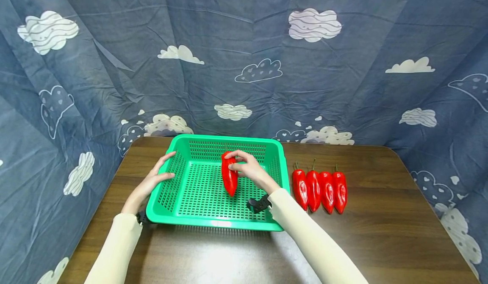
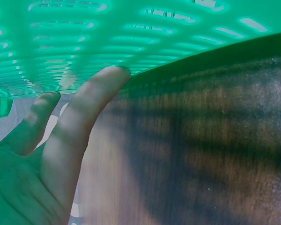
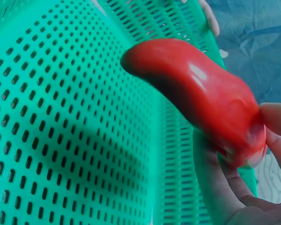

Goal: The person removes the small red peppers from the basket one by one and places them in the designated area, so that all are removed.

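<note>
My right hand pinches a red pepper near its stem end, inside the green plastic basket. The pepper's pointed tip faces toward me in the head view. In the right wrist view, fingers and thumb hold the thick end of the glossy pepper, while its tip juts out over the slotted basket floor. My left hand rests at the basket's left rim with thumb and finger spread and straight. From the left wrist view, these straight fingers reach up to the slotted wall.
Several more red peppers lie in a row on the brown wooden table, right of the basket, stems away from me. Behind the table hangs a blue curtain with cloud prints. The basket stands on the left half of the table.
</note>
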Demonstrator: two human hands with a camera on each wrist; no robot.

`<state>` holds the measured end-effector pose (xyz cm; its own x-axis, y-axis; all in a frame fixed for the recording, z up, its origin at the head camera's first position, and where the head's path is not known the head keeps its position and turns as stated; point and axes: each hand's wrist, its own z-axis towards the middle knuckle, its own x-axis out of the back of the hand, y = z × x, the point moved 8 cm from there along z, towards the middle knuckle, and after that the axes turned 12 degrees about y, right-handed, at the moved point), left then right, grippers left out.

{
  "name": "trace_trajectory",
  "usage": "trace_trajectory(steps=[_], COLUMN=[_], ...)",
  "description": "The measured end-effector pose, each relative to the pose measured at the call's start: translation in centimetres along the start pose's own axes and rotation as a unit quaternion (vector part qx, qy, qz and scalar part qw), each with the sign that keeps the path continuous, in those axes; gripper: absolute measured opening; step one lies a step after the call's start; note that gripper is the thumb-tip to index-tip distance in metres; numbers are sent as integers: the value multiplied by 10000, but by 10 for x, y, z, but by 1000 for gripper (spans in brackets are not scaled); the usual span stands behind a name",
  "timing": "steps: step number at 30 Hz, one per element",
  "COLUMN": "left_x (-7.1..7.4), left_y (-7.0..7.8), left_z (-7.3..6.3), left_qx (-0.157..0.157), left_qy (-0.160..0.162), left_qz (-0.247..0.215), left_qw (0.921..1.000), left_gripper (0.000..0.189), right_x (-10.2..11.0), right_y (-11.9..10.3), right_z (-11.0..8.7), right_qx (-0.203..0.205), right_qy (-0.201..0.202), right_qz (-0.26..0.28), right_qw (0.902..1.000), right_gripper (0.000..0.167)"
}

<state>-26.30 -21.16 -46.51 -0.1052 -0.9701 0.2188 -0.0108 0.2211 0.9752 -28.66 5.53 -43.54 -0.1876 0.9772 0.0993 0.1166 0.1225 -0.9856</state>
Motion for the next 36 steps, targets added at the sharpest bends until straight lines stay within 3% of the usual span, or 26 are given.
trace_trajectory(steps=[9, 17, 22, 27, 36], left_x=[-1, -5, -3, -4, -2], left_y=[0, -7, -6, -7, -1], left_z=[-1, -3, -3, -4, -1], left_qx=[69, 550, 387, 457, -14], left_qy=[-17, -120, -68, -82, 0], left_qz=[-54, -588, -395, -478, -38], left_qw=[10000, 9967, 9984, 9978, 10000], left_gripper=[67, 67, 67, 67, 68], right_x=[20, 38, 46, 54, 72], right_y=[-10, -12, -14, -18, -23], right_z=[-7, -11, -16, -20, -26], right_qx=[60, 42, 10, 27, 118], right_qy=[19, 119, 199, 238, 267], right_qz=[-30, 41, 40, 74, -107], right_qw=[10000, 9999, 9998, 9997, 9995], right_gripper=[30, 32, 32, 32, 32])
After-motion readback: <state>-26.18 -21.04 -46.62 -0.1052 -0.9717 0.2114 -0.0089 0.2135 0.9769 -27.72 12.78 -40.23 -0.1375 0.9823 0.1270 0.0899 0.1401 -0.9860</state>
